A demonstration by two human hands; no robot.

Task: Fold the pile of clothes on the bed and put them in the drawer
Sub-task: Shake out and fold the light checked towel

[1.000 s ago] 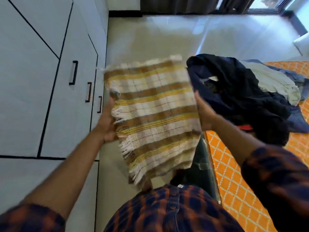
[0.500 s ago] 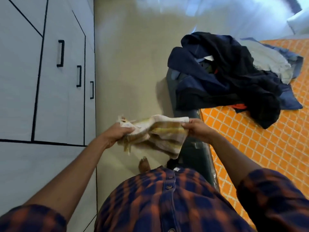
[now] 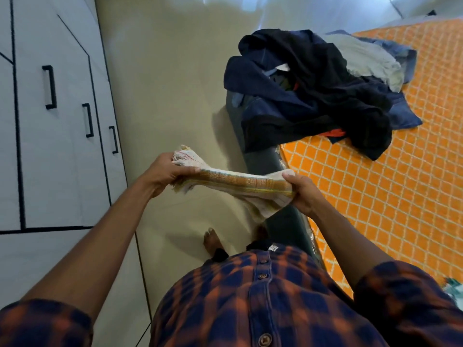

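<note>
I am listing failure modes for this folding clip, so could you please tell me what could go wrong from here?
1. The towel is gripped only at its ends, by the left hand and right hand, above the floor. Its sagging layers could slip out of the fold.
2. The pile overhangs the edge of the bed and might slide off.
3. The cupboard fronts look shut, so opening one would probably take a hand off the towel.
</note>
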